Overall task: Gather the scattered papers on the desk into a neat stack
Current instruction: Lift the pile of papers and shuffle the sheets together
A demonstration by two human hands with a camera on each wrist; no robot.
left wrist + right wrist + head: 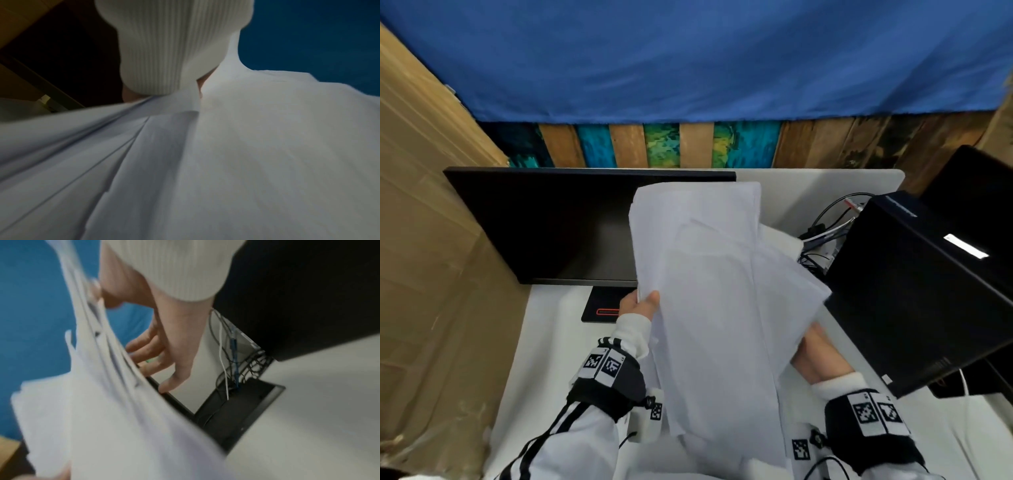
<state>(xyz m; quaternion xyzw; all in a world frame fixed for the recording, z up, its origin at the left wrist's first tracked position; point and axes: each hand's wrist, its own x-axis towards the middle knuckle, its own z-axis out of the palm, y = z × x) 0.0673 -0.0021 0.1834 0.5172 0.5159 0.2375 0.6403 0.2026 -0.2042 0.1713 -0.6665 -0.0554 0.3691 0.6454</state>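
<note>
A loose bundle of white papers (709, 291) is lifted off the white desk (544, 342), sheets fanned and uneven, upper ends leaning toward the monitor. My left hand (642, 303) pinches the bundle's left edge, thumb on top. My right hand (816, 356) holds the right edge lower down, mostly covered by sheets. In the right wrist view the right hand (164, 337) has its thumb on the near face of the papers (102, 402) and its fingers behind them. The left wrist view is filled by papers (246, 146) and a white cuff (164, 48); the left hand is almost hidden there.
A black monitor (551, 222) on a base (602, 305) stands at the back left. A black computer case (914, 291) stands at the right, with cables (825, 233) in a desk opening (236, 410) beside it. Cardboard (431, 240) borders the left; blue cloth (688, 51) hangs behind.
</note>
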